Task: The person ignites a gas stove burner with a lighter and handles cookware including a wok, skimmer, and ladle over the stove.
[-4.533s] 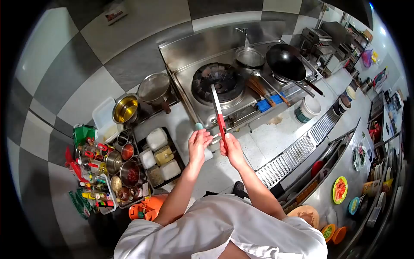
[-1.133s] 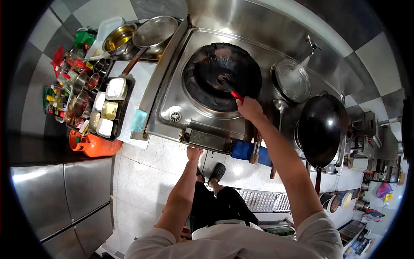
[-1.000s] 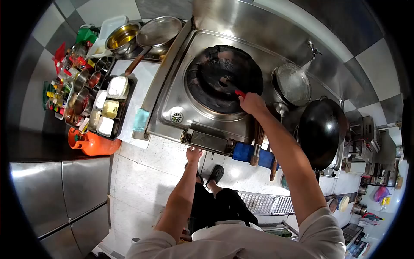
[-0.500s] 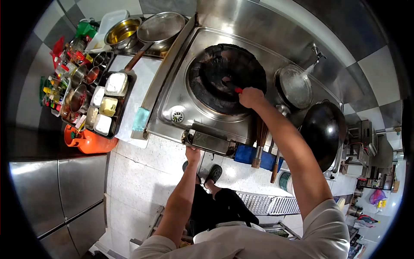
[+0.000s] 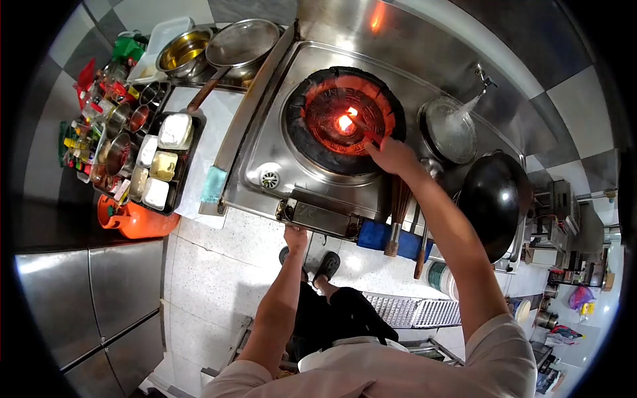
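My right hand [image 5: 393, 156] reaches over the round wok burner [image 5: 312, 156] and is closed around a red long-nosed lighter [image 5: 373, 136]. The lighter's thin end points into the burner, where a bright flame [image 5: 348, 121] burns. Orange light fills the burner's bowl, and its thick rim is black and charred. Down at the stove's front edge, my left hand [image 5: 296, 235] is under the metal front panel [image 5: 322, 217]. Its fingers are hidden there, so what they touch does not show.
Water runs from a tap [image 5: 486, 78] into a round pot [image 5: 451, 132]. A black wok [image 5: 494, 205] sits at right. A bamboo brush [image 5: 397, 222] hangs over the front edge. Seasoning tubs [image 5: 164, 165], a strainer [image 5: 243, 41] and an orange gas cylinder [image 5: 142, 217] are at left.
The burner was dark and now glows orange with a flame in it. My right hand has shifted slightly, still holding the lighter. My left hand stays at the front panel.
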`<state>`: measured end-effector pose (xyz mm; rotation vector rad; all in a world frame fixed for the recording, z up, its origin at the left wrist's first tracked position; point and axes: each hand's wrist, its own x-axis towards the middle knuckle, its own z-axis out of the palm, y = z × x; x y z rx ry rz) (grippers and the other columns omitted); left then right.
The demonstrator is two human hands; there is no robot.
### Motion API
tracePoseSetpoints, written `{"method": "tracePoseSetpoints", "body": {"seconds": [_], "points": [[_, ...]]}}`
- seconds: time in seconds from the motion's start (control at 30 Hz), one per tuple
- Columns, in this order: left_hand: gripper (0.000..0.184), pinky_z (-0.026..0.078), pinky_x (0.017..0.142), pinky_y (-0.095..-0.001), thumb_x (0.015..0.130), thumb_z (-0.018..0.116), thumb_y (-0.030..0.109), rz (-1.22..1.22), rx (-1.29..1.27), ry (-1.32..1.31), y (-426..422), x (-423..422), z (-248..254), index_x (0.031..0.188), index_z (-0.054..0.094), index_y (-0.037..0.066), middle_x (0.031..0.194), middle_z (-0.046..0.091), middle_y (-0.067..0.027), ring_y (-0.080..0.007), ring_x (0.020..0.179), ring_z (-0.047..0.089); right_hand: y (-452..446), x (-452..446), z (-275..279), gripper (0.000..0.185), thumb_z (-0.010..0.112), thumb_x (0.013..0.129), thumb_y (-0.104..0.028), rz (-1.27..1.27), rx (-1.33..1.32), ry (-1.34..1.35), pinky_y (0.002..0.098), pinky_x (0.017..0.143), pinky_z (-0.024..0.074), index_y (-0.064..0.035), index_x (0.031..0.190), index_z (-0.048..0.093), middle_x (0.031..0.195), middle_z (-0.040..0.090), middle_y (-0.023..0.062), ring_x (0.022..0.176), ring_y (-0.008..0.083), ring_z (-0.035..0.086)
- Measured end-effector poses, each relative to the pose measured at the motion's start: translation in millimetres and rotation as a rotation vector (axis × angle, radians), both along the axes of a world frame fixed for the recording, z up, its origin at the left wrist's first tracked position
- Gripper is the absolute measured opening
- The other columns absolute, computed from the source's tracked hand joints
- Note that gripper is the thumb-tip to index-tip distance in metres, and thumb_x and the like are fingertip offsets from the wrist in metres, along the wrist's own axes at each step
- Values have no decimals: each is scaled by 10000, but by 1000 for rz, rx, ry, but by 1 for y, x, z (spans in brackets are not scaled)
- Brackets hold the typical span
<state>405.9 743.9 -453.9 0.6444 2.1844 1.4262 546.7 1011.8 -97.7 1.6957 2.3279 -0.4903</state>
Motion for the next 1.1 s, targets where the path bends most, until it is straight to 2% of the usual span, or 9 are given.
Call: {"method": "tracePoseSetpoints", "body": {"seconds": [0.1, 0.17, 0.2, 0.27, 0.43, 0.63, 0.83, 0.93, 1.1], "points": [[213, 504, 603, -290, 797, 703, 210, -55, -43, -141, -4, -6, -44, 875, 593, 46, 740, 635, -69, -159, 623, 596, -24, 52, -5, 597, 475, 918, -536, -93, 22, 168, 449, 796, 501, 30, 999, 644, 903, 670, 239, 915, 420, 631], [161, 512, 585, -361, 901, 543, 151, 1, 26, -946, -3, -11, -24, 915, 593, -1, 788, 654, -135, -274, 698, 647, -51, 87, -17, 604, 491, 921, -546, -273, 118, 516, 425, 776, 484, 34, 1024, 623, 853, 664, 219, 878, 391, 645], [183, 509, 531, -313, 935, 504, 154, -54, 26, -959, -6, -13, -14, 870, 563, -7, 720, 599, -91, -186, 621, 599, -70, 93, -11, 593, 507, 920, -545, -351, 107, 592, 407, 770, 478, 26, 1031, 624, 835, 657, 205, 853, 355, 645], [291, 559, 572, -330, 966, 460, 249, 155, -28, -942, -5, 1, 7, 929, 548, -27, 719, 599, -105, -191, 613, 605, -100, 119, -19, 603, 525, 918, -553, -508, 35, 683, 371, 784, 463, 28, 1047, 623, 790, 629, 167, 816, 257, 620], [395, 549, 540, -319, 949, 541, 397, 84, -312, -918, -66, 41, -14, 888, 560, 7, 692, 602, -96, -206, 594, 625, -175, 150, -8, 380, 555, 966, -409, -804, -195, 1414, 174, 424, 235, -47, 1076, 586, 669, 443, -63, 506, -1, 345], [360, 571, 649, -322, 856, 707, 400, -486, -498, -833, -43, 150, 50, 904, 592, 63, 780, 616, -62, -184, 683, 629, -241, 169, -26, 544, 430, 992, -494, -982, -188, 1732, 213, 426, 248, 19, 1151, 520, 641, 420, -25, 479, 53, 347], [142, 554, 652, -347, 932, 561, 209, -327, -237, -957, 9, 184, -27, 1002, 541, 88, 881, 624, -61, -215, 724, 651, -297, 170, -53, 508, 418, 1001, -471, -1137, -132, 1944, 221, 436, 257, 5, 1153, 512, 643, 421, -27, 479, 64, 344], [335, 550, 756, -412, 923, 588, 248, -500, -290, -905, 15, 171, -21, 1202, 460, 114, 992, 612, -111, -287, 833, 655, -319, 176, -65, 493, 419, 1004, -463, -1119, -99, 1974, 210, 442, 268, -5, 1158, 515, 642, 426, -34, 484, 53, 356], [493, 521, 868, -443, 872, 686, 378, -550, -345, -795, 19, 181, -17, 1213, 455, 107, 1102, 582, -138, -289, 939, 629, -343, 179, -90, 459, 426, 1008, -438, -1027, -40, 2003, 206, 441, 283, -8, 1134, 529, 643, 450, -32, 496, 46, 389]]}}
